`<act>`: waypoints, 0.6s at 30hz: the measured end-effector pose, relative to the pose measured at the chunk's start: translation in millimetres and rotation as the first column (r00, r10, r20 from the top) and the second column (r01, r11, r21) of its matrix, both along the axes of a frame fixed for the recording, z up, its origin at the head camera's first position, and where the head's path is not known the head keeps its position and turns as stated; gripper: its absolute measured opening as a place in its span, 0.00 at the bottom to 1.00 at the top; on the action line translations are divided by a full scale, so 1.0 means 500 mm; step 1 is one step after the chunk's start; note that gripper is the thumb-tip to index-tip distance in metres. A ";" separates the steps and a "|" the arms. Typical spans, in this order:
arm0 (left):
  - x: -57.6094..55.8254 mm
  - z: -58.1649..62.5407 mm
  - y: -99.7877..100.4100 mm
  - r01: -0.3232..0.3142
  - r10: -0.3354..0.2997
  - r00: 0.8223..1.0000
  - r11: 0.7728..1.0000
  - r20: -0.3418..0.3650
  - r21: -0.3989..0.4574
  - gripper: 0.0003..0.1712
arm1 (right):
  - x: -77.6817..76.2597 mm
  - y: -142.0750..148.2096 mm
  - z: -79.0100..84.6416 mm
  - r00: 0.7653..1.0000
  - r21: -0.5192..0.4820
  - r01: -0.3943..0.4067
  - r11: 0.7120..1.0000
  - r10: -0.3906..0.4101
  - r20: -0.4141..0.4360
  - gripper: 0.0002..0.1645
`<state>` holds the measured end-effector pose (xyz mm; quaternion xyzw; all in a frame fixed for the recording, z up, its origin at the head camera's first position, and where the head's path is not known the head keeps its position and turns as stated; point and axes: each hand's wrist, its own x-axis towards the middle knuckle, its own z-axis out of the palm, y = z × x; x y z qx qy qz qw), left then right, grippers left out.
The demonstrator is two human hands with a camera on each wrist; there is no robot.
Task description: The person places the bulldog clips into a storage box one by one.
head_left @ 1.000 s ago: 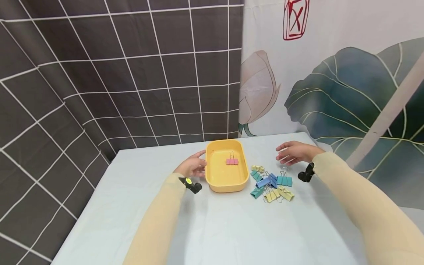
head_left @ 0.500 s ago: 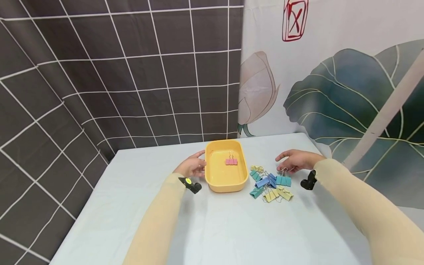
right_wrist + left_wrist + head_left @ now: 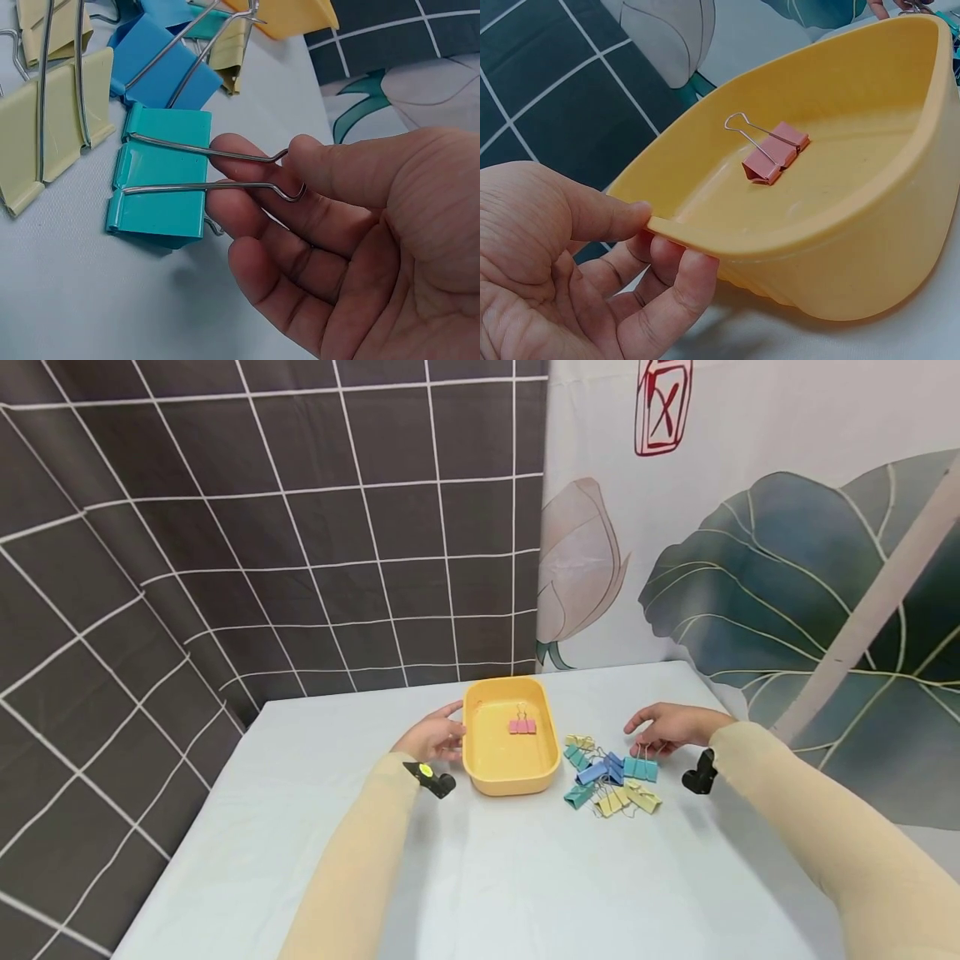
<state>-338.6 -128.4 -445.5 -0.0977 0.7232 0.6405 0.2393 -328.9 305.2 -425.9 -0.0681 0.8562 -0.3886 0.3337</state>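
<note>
My left hand [image 3: 592, 255] pinches the rim of a yellow plastic bin [image 3: 840, 277], thumb over the edge and fingers curled beneath it. Inside the bin lies one pink binder clip [image 3: 778, 154] with a wire handle raised. In the right wrist view, a teal binder clip [image 3: 166, 172] has its wire handle between the thumb and fingers of my right hand [image 3: 352, 232]. The clip's body is close over the white table. Right beside it are a blue binder clip [image 3: 161, 64] and a pale yellow binder clip [image 3: 82, 105].
Several more binder clips, such as a green one [image 3: 579, 795] and a yellow one [image 3: 642, 796], lie in a loose pile right of the bin. The white table [image 3: 480, 877] ends at a dark gridded cloth [image 3: 330, 593] and a lotus-print cloth [image 3: 592, 635] behind.
My right hand has come down toward the pile and now pinches the teal binder clip's handle. The left hand stays at the bin's rim.
</note>
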 end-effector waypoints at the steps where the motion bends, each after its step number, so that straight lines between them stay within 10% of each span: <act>1: 0.000 0.000 0.000 0.001 -0.001 1.000 1.000 -0.002 0.000 0.41 | 0.001 -0.001 0.001 1.000 0.000 -0.009 1.000 0.009 -0.003 0.23; 18: -0.001 -0.002 -0.002 0.003 -0.003 1.000 1.000 -0.004 0.003 0.41 | -0.011 0.005 0.020 0.999 -0.018 0.003 1.000 -0.004 -0.051 0.24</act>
